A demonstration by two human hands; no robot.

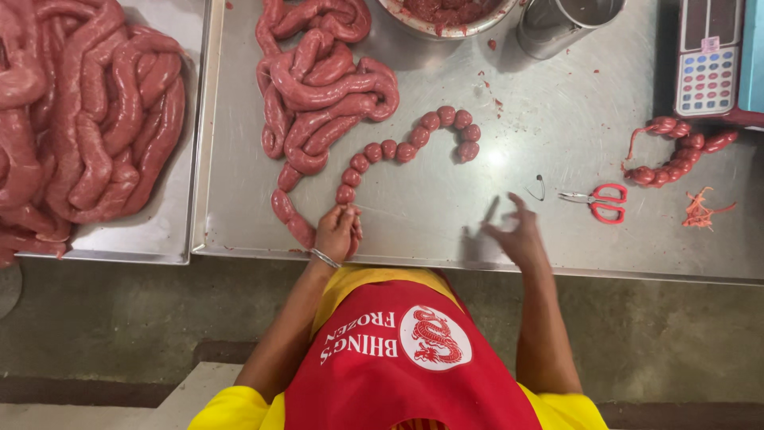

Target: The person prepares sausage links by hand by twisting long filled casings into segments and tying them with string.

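Red sausage chain (402, 149) in left hand (336, 232), right hand (519, 236) near red scissors (598, 201)

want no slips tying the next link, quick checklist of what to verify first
1. Left hand pinching the sausage chain: ok.
2. Right hand free, fingers spread: ok.
3. Scissors beside right hand, unobstructed: ok.
4. String within reach: not ok, it lies past the scissors.
5. Untied sausage coil joined to the chain: cannot tell.
6. Table clean: not ok, meat bits near the bowl.
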